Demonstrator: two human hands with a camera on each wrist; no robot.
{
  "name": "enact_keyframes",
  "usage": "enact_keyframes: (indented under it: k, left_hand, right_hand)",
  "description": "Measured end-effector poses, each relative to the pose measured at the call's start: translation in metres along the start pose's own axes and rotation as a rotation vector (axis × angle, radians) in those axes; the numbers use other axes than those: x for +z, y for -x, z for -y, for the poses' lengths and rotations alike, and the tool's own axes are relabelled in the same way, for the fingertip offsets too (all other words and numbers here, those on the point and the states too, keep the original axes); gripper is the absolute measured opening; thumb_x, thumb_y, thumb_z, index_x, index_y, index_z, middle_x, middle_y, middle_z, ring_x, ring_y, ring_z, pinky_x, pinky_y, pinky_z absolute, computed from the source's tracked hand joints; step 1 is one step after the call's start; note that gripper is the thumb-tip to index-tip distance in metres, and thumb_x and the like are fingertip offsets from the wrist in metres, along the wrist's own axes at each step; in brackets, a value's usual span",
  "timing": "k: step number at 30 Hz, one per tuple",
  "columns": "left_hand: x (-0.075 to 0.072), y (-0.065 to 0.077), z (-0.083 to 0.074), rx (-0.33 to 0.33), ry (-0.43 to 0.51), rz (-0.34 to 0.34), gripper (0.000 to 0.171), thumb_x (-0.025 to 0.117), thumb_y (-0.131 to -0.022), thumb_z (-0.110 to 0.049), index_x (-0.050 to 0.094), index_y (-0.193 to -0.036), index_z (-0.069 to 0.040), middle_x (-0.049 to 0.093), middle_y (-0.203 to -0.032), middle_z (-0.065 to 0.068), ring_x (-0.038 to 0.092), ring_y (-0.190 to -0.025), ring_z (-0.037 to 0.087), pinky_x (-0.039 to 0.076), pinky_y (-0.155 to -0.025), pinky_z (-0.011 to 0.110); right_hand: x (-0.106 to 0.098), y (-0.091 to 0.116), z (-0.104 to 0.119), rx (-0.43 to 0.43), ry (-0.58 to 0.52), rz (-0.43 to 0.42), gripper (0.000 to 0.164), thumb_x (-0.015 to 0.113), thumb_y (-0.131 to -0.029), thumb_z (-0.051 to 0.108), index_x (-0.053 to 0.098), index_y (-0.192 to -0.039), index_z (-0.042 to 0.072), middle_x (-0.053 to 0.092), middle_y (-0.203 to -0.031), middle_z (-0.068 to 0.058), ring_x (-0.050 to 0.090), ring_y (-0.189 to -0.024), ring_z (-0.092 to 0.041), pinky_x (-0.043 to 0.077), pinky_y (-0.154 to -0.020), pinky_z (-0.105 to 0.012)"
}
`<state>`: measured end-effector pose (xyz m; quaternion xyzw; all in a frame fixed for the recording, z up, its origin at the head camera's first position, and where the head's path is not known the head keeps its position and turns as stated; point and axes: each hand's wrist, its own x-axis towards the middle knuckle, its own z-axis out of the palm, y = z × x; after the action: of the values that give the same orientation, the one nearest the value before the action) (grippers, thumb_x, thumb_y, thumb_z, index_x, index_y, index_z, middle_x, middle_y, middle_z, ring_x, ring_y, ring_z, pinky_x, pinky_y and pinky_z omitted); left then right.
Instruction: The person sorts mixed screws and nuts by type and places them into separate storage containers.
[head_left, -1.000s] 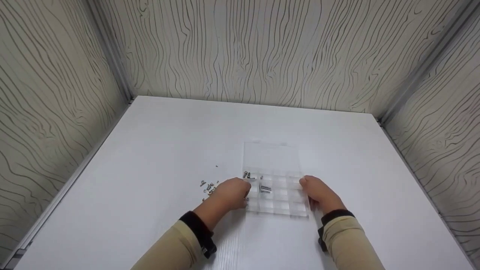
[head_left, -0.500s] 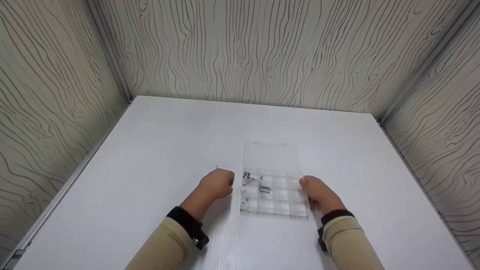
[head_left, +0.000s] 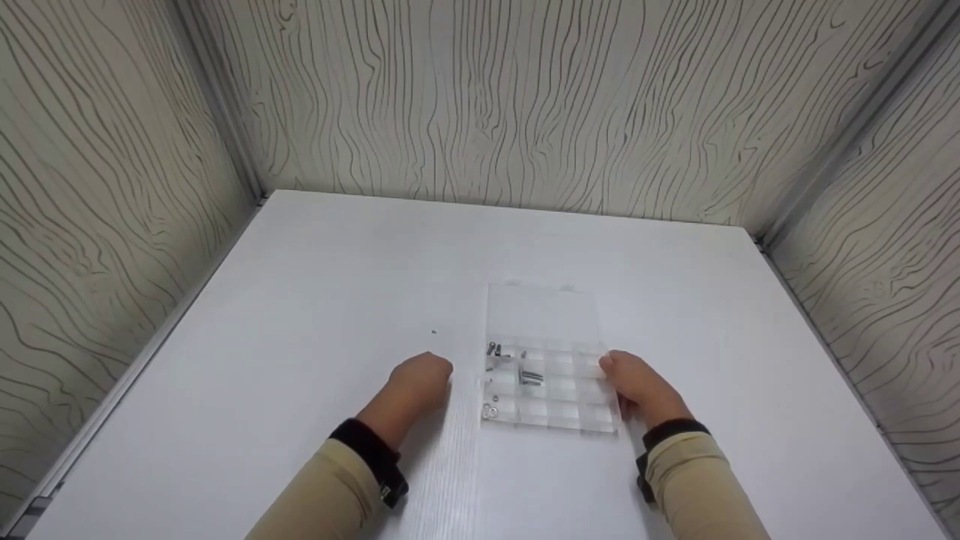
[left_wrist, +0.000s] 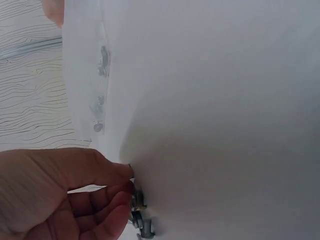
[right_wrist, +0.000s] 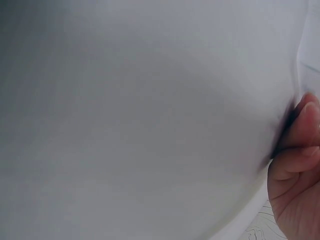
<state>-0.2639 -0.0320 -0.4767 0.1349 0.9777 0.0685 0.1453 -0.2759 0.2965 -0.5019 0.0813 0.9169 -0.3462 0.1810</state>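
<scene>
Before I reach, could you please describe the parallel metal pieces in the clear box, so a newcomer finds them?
On the white table, the right hand holds a clear compartment box. In its second column from the left, about halfway toward the near edge, lie slim metal pieces, probably screws. Unlike the rings in the near-left corner, they are straight, side by side.

The left hand (head_left: 417, 383) has free table (head_left: 466, 420) rightward until the box (head_left: 562, 410).
</scene>
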Motion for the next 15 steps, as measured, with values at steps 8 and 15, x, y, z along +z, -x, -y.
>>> enact_keyframes:
  k: [8,15]
  left_hand:
    - [0.0018,-0.0015,-0.0047,-0.011,-0.051,-0.007,0.007,0.061,-0.075,-0.003,0.061,-0.08,-0.007,0.058,-0.074,0.003,0.047,-0.065,0.017,0.05,-0.065,0.033]
    - [-0.0002,-0.0037,-0.0092,0.017,-0.032,-0.023,0.018,0.067,-0.072,-0.006,0.064,-0.089,-0.009,0.063,-0.084,0.005,0.055,-0.071,0.018,0.052,-0.069,0.036]
  right_hand:
    - [0.0003,-0.0006,0.0014,0.033,-0.005,-0.002,0.032,0.029,-0.099,0.029,0.046,-0.108,0.003,0.052,-0.061,-0.012,0.052,-0.044,-0.024,0.045,-0.04,-0.033]
    - [0.0,-0.0003,0.0008,0.01,-0.017,0.006,0.03,0.028,-0.098,0.026,0.045,-0.106,0.003,0.05,-0.05,-0.01,0.05,-0.037,-0.021,0.042,-0.035,-0.03]
